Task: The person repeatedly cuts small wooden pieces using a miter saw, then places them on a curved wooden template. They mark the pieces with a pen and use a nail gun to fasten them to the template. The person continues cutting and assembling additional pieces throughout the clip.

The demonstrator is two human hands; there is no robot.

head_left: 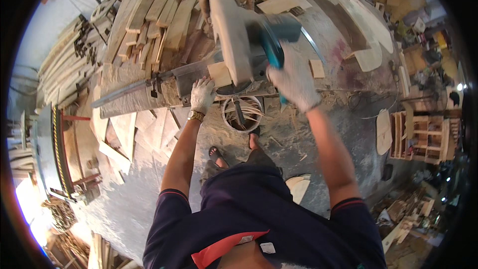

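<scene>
A teal-and-grey miter saw [233, 40] stands at the near edge of the workbench, its blade guard blurred by motion. My right hand [296, 78], in a white glove, is wrapped around the saw's teal handle [272, 45]. To the left of the blade guard, a small pale wooden block [219, 73] lies on the saw's base. My left hand [202, 94], also gloved, holds this block at its near left corner, fingers pointing away from me. The cutting edge of the blade is hidden by the guard.
Stacked boards [159, 15] cover the bench's far left. Another small block [316, 68] lies right of the saw. A white bucket [225, 119] with wood strips stands below the bench edge. Triangular offcuts [154, 129] lie on the floor at left; a wooden rack [423, 137] is at right.
</scene>
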